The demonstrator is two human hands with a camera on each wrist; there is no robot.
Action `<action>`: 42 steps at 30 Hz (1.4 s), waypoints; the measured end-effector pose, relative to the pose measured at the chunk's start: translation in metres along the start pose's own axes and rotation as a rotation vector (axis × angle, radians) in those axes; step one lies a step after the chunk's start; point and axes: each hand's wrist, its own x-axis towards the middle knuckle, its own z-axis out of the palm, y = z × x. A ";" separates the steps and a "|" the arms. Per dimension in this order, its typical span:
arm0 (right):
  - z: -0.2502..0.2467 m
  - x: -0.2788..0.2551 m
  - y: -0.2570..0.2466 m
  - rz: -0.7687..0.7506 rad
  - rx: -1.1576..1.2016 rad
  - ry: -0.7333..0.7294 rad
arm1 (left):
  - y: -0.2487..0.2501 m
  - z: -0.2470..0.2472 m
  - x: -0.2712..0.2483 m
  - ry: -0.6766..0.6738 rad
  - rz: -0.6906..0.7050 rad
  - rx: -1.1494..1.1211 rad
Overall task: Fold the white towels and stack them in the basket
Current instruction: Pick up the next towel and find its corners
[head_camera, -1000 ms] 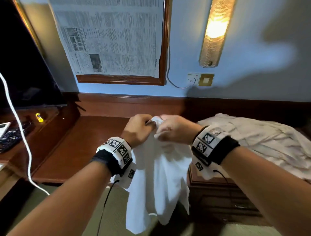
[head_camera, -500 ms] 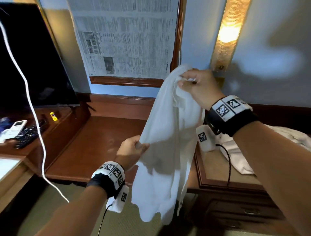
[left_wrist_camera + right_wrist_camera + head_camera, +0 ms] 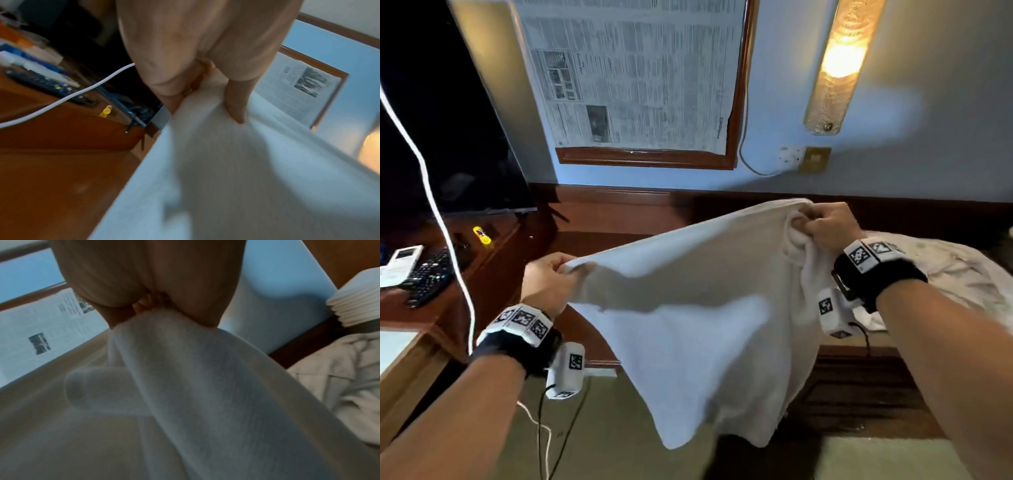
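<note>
I have the soft white terry towel stretched in the air between my two hands, above the edge of the dark wooden counter, its lower part hanging loose toward the floor. My left hand pinches one corner between thumb and fingers; my right hand is clenched round a bunched wad of the opposite end, held higher. The cloth looks light and limp: it sags in the middle, so it will take no shape of its own. I judge the right-hand hold too lumpy for a clean fold; better to work along the edge to the true corner. A crumpled pile of pale cloth lies on the counter at my right. I see no basket.
</note>
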 end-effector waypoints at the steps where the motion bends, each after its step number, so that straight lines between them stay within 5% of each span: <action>1: 0.006 -0.005 0.007 0.036 0.000 0.003 | -0.001 -0.007 0.005 -0.028 -0.007 -0.008; 10: 0.053 -0.062 0.073 0.263 0.048 0.008 | -0.051 -0.017 0.010 -0.036 -0.159 -0.058; 13: 0.066 -0.089 0.099 0.358 -0.078 0.017 | -0.079 -0.019 0.007 -0.018 -0.161 0.060; 19: 0.068 -0.149 0.160 0.623 -0.399 0.149 | -0.136 -0.052 -0.002 -0.117 -0.401 0.498; 22: 0.064 -0.166 0.170 0.700 -0.381 0.272 | -0.145 -0.073 -0.007 -0.008 -0.476 0.538; 31: 0.071 -0.124 0.131 0.703 0.038 0.698 | -0.128 -0.079 0.019 0.278 -0.520 0.050; 38: 0.084 -0.085 0.174 0.719 0.292 0.793 | -0.111 -0.069 0.026 0.449 -0.524 -0.369; 42: 0.094 -0.067 0.106 0.726 0.401 0.850 | -0.092 -0.054 0.041 0.529 -0.487 -0.529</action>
